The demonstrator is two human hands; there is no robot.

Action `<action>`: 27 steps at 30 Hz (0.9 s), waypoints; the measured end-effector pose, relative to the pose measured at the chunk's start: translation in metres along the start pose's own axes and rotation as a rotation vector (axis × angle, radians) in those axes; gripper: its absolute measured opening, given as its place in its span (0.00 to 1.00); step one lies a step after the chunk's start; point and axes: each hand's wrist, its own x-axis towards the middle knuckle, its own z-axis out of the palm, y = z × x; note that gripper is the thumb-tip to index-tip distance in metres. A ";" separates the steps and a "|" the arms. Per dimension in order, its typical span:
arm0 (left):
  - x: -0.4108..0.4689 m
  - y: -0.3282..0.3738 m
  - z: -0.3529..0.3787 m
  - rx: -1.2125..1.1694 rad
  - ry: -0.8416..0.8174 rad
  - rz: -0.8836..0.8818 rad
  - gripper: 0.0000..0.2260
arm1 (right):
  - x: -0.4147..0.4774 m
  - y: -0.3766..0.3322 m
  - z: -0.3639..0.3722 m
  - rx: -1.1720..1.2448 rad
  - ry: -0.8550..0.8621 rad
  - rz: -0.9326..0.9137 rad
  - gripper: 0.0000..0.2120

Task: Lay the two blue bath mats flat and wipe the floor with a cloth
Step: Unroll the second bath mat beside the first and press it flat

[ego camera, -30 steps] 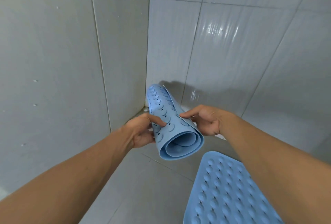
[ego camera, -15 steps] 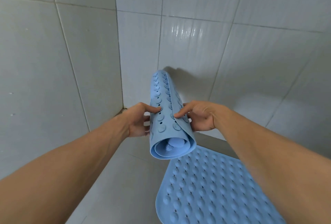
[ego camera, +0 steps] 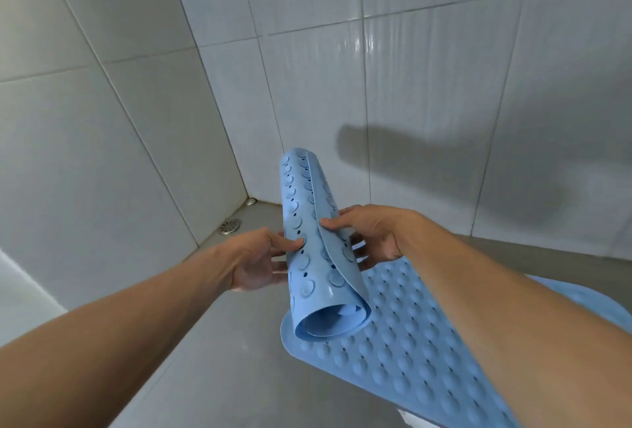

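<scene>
Roll: the rolled mat (ego camera: 318, 256) is hanging in the air between both hands, above a corner of the flat mat (ego camera: 403, 352).
Left: the left hand (ego camera: 256, 263) is gripping the roll's left side, thumb on top.
Right: the right hand (ego camera: 379, 236) is pinching the roll's loose outer edge.
Below: the flat mat is lying on the floor (ego camera: 222, 359).
Hidden: the right forearm is covering part of the flat mat, and the frame edge is cutting off more of it.

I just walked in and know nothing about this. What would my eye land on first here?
A rolled blue bath mat, held up at the centre between the left hand and the right hand, which pinches its loose edge. Below it to the right, a second blue mat lies flat on the grey floor. A round metal drain sits in the far corner.
</scene>
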 end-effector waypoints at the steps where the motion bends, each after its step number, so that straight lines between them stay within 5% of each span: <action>1: -0.009 -0.008 0.008 0.010 0.013 -0.003 0.21 | -0.008 0.008 0.001 0.003 0.005 0.005 0.22; 10: -0.079 -0.061 0.057 0.193 0.133 -0.124 0.22 | -0.082 0.081 0.012 0.120 -0.079 0.060 0.23; 27: -0.114 -0.236 0.054 0.343 -0.233 -0.263 0.20 | -0.167 0.255 0.101 0.185 0.111 0.235 0.20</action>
